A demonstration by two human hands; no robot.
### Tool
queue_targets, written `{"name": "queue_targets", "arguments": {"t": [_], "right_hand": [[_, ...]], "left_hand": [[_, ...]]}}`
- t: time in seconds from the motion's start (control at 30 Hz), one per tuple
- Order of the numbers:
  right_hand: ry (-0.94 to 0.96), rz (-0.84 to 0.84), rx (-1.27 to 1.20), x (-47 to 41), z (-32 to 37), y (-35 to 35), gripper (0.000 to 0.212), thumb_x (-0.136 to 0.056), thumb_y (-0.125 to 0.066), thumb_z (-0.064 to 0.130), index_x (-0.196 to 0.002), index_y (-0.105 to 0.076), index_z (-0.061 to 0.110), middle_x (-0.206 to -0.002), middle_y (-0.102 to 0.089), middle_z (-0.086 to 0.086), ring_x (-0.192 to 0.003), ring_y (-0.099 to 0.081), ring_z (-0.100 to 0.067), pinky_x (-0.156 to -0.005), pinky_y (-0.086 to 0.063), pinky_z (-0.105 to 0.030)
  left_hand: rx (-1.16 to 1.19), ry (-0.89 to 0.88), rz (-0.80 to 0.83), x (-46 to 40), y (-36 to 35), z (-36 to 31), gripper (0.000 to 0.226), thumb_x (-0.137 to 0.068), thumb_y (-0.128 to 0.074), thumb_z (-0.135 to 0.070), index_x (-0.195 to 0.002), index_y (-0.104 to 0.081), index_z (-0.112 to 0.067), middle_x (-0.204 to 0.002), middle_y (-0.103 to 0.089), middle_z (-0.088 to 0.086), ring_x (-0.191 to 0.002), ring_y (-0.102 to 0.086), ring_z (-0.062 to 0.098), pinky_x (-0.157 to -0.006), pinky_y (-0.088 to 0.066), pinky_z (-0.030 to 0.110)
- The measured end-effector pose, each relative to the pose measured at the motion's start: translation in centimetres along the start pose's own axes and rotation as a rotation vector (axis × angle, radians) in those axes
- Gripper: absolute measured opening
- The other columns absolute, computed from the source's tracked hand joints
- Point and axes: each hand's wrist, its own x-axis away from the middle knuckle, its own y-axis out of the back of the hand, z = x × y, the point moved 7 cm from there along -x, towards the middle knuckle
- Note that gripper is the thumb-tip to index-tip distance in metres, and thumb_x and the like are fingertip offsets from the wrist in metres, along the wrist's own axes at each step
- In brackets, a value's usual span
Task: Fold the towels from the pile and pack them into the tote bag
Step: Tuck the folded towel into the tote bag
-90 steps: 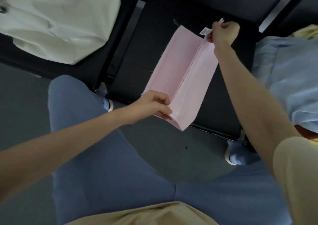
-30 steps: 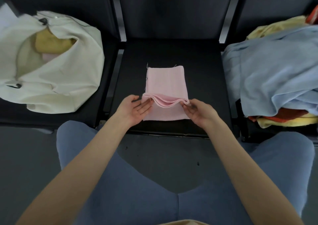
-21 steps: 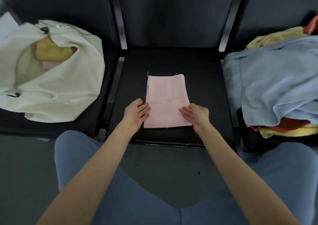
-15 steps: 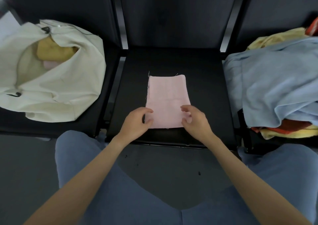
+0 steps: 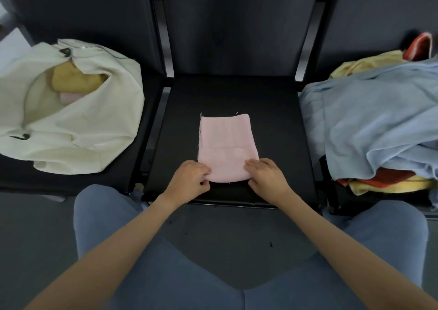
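A folded pink towel [image 5: 226, 143] lies flat on the black middle seat [image 5: 272, 110]. My left hand [image 5: 189, 179] pinches its near left corner with curled fingers. My right hand [image 5: 266, 175] grips the near right corner the same way. On the left seat sits a cream tote bag [image 5: 78, 139], open at the top, with a yellow towel [image 5: 75, 79] and a bit of pink cloth inside. The towel pile [image 5: 369, 124] fills the right seat, a light blue towel on top, with red and yellow ones under it.
Black seat backs [image 5: 237, 25] rise behind all three seats. My knees in blue trousers [image 5: 166, 262] are just in front of the seat's edge, with dark floor [image 5: 237, 229] between them.
The pink towel was folded over and laid flat on the seat. My hands slid from pressing it flat back to its near corners and curled round them.
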Motion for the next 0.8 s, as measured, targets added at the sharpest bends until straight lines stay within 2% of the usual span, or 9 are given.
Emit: {"name": "queue_targets", "arguments": {"t": [0.07, 0.13, 0.23, 0.33, 0.43, 0.53, 0.67, 0.73, 0.8], "right_hand": [[-0.056, -0.01, -0.087, 0.6, -0.8, 0.9, 0.014, -0.077, -0.057, 0.012, -0.085, -0.067, 0.01, -0.076, -0.067, -0.001, -0.072, -0.061, -0.022, -0.098, -0.043, -0.032], [-0.103, -0.045, -0.246, 1.5, -1.2, 2.2, 0.011, -0.078, -0.056, 0.02, -0.079, -0.065, 0.012, -0.062, -0.06, 0.003, -0.06, -0.055, -0.017, -0.078, -0.045, -0.028], [-0.253, -0.087, -0.546, 2.3, -2.6, 3.2, 0.008, -0.078, -0.06, 0.019, -0.078, -0.059, 0.012, -0.063, -0.058, -0.001, -0.058, -0.054, -0.016, -0.055, -0.04, -0.028], [-0.406, -0.149, -0.821, 1.7, -3.6, 3.4, 0.01, -0.087, -0.062, 0.014, -0.08, -0.059, 0.007, -0.073, -0.058, -0.006, -0.065, -0.052, -0.008, -0.058, -0.04, -0.021], [-0.549, -0.202, -1.006, 0.4, -4.0, 3.0, 0.013, -0.092, -0.06, 0.018, -0.088, -0.062, 0.006, -0.081, -0.06, 0.002, -0.072, -0.056, 0.002, -0.063, -0.043, -0.013], [-0.72, -0.208, -1.108, -1.0, -4.6, 1.8, 0.028, -0.093, -0.058, 0.031, -0.11, -0.062, 0.008, -0.099, -0.063, 0.002, -0.092, -0.059, -0.009, -0.072, -0.045, -0.019], [-0.829, -0.187, -1.133, -2.6, -5.1, 0.9, 0.045, -0.09, -0.063, 0.026, -0.129, -0.051, 0.007, -0.113, -0.057, 0.001, -0.101, -0.054, -0.012, -0.08, -0.043, -0.021], [-0.841, -0.146, -1.09, -3.1, -5.1, 0.4, 0.05, -0.088, -0.065, 0.019, -0.134, -0.048, 0.006, -0.122, -0.057, -0.003, -0.107, -0.054, -0.015, -0.087, -0.044, -0.026], [-0.835, -0.116, -0.994, -3.4, -5.2, 0.0, 0.051, -0.088, -0.065, 0.014, -0.135, -0.047, 0.006, -0.129, -0.056, -0.007, -0.115, -0.055, -0.02, -0.091, -0.044, -0.03]], "left_hand": [[0.238, 0.136, -0.013, 0.8, 0.5, 0.3, 0.013, -0.074, -0.065, -0.01, -0.084, -0.073, -0.012, -0.08, -0.07, -0.005, -0.071, -0.062, 0.008, -0.069, -0.048, 0.022], [0.423, 0.214, -0.029, 1.6, 1.0, 0.2, 0.008, -0.075, -0.067, -0.009, -0.08, -0.07, -0.016, -0.072, -0.066, -0.01, -0.067, -0.059, 0.004, -0.061, -0.044, 0.016], [0.571, 0.263, -0.022, 1.9, 1.4, 0.0, 0.021, -0.082, -0.063, -0.006, -0.074, -0.065, -0.026, -0.067, -0.061, -0.018, -0.064, -0.053, -0.001, -0.059, -0.038, 0.011], [0.686, 0.351, -0.088, 1.2, 1.6, 0.8, 0.027, -0.086, -0.059, -0.002, -0.077, -0.065, -0.027, -0.072, -0.061, -0.013, -0.067, -0.051, 0.0, -0.061, -0.038, 0.013], [0.774, 0.515, -0.183, -0.4, 2.0, 1.7, 0.013, -0.088, -0.06, -0.007, -0.091, -0.067, -0.017, -0.089, -0.065, -0.001, -0.078, -0.058, 0.006, -0.065, -0.043, 0.015], [0.867, 0.703, -0.248, -1.9, 1.8, 2.9, 0.021, -0.092, -0.06, -0.016, -0.112, -0.061, -0.011, -0.105, -0.061, -0.001, -0.088, -0.056, 0.004, -0.071, -0.046, 0.019], [0.972, 0.845, -0.239, -3.5, 0.9, 3.7, 0.041, -0.094, -0.059, -0.023, -0.133, -0.048, -0.013, -0.125, -0.055, 0.005, -0.107, -0.054, 0.014, -0.096, -0.049, 0.037], [1.008, 0.845, -0.21, -4.0, 0.6, 3.6, 0.052, -0.093, -0.061, -0.019, -0.14, -0.041, -0.012, -0.128, -0.053, 0.004, -0.111, -0.052, 0.016, -0.095, -0.048, 0.033], [1.003, 0.816, -0.154, -4.3, 0.0, 3.5, 0.062, -0.09, -0.063, -0.011, -0.145, -0.034, -0.011, -0.13, -0.05, 0.004, -0.108, -0.049, 0.013, -0.085, -0.044, 0.026]]}}
